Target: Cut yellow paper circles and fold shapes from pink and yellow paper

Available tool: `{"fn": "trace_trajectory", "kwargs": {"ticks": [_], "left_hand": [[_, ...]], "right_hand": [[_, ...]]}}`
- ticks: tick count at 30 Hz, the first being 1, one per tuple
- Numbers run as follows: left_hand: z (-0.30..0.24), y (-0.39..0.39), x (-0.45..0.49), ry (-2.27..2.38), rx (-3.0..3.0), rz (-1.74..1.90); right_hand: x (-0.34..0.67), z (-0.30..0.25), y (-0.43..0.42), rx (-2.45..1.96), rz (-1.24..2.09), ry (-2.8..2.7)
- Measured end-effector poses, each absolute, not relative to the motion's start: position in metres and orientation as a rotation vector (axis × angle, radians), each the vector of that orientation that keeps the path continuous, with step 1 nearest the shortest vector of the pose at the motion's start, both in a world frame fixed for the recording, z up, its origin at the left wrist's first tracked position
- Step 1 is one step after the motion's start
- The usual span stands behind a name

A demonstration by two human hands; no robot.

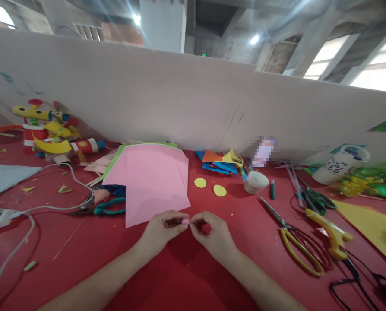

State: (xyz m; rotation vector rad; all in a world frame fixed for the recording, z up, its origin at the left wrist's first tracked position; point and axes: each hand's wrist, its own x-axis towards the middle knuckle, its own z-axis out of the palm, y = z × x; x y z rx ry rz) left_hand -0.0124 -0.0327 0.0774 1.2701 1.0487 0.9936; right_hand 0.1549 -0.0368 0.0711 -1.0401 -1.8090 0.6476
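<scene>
My left hand pinches a small pink piece, apparently folded or rolled paper, between thumb and fingertips. From the other side, the closed fingertips of my right hand meet the piece's right end. Both hands hover over the red tabletop. Just beyond my left hand lies a fanned stack of pink paper sheets, with a green sheet showing beneath. Two yellow paper discs rest on the table past my right hand.
Yellow-handled scissors and a yellow glue gun lie at right. Teal-handled pliers and a white cable are at left. Behind stand a paper cup, coloured scraps, paper-cup figures and a pale partition.
</scene>
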Motion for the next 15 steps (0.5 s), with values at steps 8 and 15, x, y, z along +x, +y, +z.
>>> {"fn": "trace_trajectory", "kwargs": {"ticks": [8,15], "left_hand": [[0.0791,-0.0329,-0.0124,1.030,1.309,0.996],[0.0847,-0.0345,-0.0114,1.033,1.319,0.972]], "right_hand": [[0.1550,0.0762,-0.0389,-0.999,0.521,-1.870],[0.1531,0.0749,-0.0395,-1.002,0.476,-1.875]]}}
